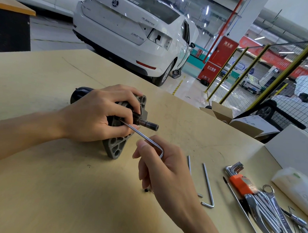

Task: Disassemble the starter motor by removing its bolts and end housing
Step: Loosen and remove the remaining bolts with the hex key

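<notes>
The starter motor (pixel 79 92) lies on its side on the wooden table (pixel 37 181), black body to the far left, grey end housing (pixel 116 146) and shaft (pixel 148 124) pointing right. My left hand (pixel 99 113) grips the motor around the housing. An L-shaped hex key (pixel 139 133) runs from the housing face beside the shaft back to my right hand (pixel 164 171), which pinches its bent end. The key's tip sits at a bolt that my fingers partly hide. A small dark piece (pixel 146 190), perhaps a bolt, lies under my right hand.
Two loose hex keys (pixel 208 188) lie right of my right hand. Further right are a hex key set in an orange holder (pixel 241 183), several wrenches (pixel 270 210) and a screwdriver (pixel 238 202). White boxes (pixel 295 146) stand along the table's right edge. A white car (pixel 129 30) is parked behind.
</notes>
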A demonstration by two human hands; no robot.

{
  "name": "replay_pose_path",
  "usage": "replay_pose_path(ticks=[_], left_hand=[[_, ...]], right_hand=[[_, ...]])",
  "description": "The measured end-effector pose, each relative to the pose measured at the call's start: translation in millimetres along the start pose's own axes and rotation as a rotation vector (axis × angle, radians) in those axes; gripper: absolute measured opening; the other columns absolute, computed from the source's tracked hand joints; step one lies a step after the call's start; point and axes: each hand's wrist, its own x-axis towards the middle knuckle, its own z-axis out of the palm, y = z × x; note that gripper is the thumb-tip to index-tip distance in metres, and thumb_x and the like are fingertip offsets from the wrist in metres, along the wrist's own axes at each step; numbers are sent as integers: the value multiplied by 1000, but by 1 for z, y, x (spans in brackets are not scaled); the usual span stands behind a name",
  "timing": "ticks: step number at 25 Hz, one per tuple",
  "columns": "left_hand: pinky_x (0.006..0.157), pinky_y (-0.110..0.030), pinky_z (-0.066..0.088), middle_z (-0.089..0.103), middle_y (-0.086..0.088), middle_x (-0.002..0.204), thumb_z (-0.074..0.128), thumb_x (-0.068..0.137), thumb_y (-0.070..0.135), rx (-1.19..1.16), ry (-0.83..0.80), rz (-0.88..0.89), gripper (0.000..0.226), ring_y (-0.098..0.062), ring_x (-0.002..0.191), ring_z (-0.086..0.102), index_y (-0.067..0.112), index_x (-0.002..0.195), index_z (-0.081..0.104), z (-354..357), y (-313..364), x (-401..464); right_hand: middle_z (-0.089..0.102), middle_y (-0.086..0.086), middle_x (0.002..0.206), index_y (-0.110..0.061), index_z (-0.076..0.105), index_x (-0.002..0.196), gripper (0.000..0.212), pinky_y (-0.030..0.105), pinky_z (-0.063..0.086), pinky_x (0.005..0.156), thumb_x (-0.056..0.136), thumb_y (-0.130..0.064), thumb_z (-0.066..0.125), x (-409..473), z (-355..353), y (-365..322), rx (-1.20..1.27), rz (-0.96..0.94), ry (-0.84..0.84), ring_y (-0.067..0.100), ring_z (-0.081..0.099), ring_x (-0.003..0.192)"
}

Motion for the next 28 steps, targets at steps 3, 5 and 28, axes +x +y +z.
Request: replay_pose_path(ticks=[3, 5, 28], left_hand=[[100, -47, 49, 66, -1, 109, 63, 87, 34, 5, -2, 7, 26, -22, 132, 51, 14, 75, 74, 0, 0, 0], [99, -49, 49, 66, -2, 109, 63, 86, 33, 6, -2, 9, 25, -23, 131, 51, 14, 76, 74, 0, 0, 0], [99, -49, 49, 65, -1, 109, 63, 88, 34, 7, -5, 18, 26, -23, 132, 51, 14, 75, 74, 1, -3, -1]], right_hand=[[57, -2, 52, -18, 63, 78, 31, 32, 43, 50, 97, -38, 49, 0, 0, -1, -9, -9, 4, 8, 51, 47], [56, -2, 52, -18, 63, 78, 32, 35, 44, 51, 96, -40, 48, 0, 1, -1, -12, -13, 6, 9, 51, 47], [55, 10, 62, -18, 57, 76, 40, 46, 44, 50, 86, -54, 42, -2, 8, 2, -199, -155, 142, 25, 50, 54]])
